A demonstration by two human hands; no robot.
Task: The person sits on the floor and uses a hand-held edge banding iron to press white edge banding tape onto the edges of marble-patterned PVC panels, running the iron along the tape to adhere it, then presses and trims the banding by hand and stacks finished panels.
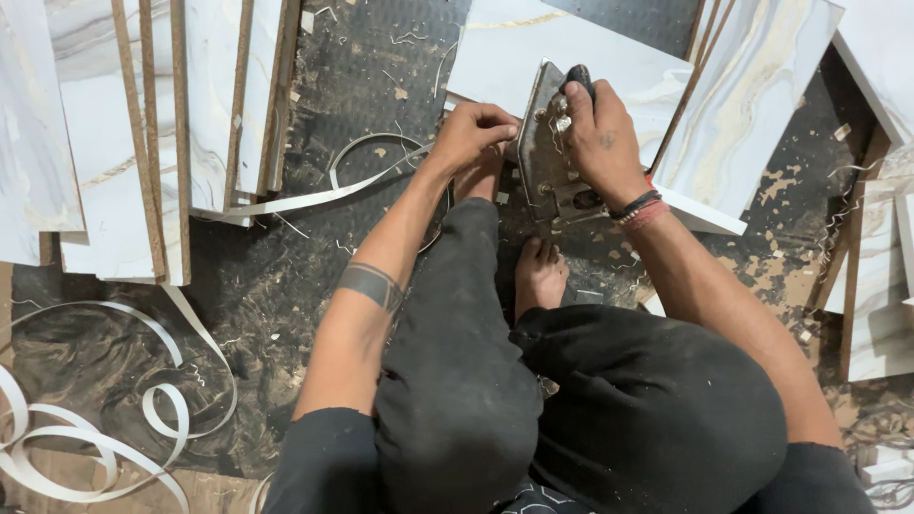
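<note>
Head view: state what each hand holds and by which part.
The right hand grips a metal clothes iron by its dark top handle. The left hand pinches something at the iron's edge; what cannot be told.

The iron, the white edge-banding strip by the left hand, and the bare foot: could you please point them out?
iron point(546, 143): head view, on its metal soleplate.
white edge-banding strip point(314, 197): head view, mid-length of the flat strip.
bare foot point(539, 276): head view, top of the foot.
</note>
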